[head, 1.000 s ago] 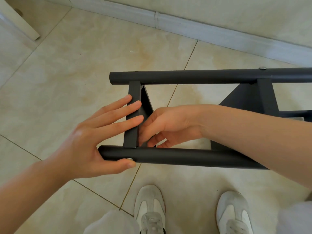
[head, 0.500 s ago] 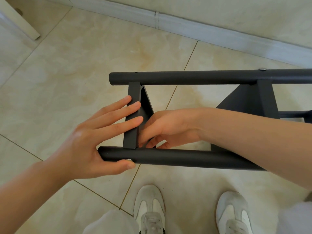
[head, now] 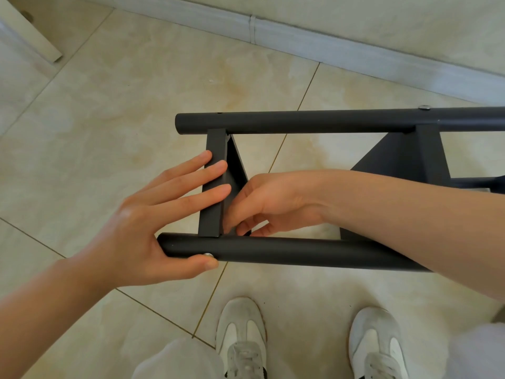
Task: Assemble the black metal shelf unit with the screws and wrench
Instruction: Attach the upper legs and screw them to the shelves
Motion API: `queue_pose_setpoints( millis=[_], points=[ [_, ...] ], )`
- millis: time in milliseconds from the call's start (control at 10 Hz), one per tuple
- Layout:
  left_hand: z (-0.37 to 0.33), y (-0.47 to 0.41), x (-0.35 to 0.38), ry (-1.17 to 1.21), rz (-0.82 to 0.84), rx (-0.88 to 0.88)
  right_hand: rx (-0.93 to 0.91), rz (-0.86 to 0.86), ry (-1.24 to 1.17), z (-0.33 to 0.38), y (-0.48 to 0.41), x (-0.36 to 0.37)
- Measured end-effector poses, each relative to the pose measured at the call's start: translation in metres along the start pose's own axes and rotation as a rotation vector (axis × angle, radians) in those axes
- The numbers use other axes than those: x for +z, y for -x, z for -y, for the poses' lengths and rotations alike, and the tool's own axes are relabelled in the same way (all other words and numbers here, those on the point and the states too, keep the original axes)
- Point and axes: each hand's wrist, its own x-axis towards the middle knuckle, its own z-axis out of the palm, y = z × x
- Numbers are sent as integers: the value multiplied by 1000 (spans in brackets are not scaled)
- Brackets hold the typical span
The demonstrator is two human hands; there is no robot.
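The black metal shelf unit lies on its side over the floor tiles, its near tube [head: 300,251] and far tube [head: 314,121] running left to right. An end shelf panel [head: 214,149] spans them at the left. My left hand [head: 142,225] lays straight fingers across that panel's edge, and its thumb tip presses beside a silver screw head [head: 208,254] on the near tube. My right hand [head: 273,201] reaches between the tubes, fingers bent into the inner corner behind the panel. Its fingertips are partly hidden there. No wrench is in sight.
A second shelf panel [head: 410,160] joins the tubes at the right, with another screw head [head: 424,107] on the far tube. My two white shoes [head: 241,337] [head: 377,343] stand just below the frame. A baseboard [head: 328,47] runs along the back and a white furniture leg [head: 32,31] stands top left.
Almost nothing: both hands stay at the same corner, and my right fingers shift slightly behind the panel.
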Motion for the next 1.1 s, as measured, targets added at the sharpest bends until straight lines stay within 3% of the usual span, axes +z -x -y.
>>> queue_pose_setpoints(
  millis=[1100],
  points=[
    [-1,0,-1,22,5,-8,22,3,-16,-2,-4,2]
  ],
)
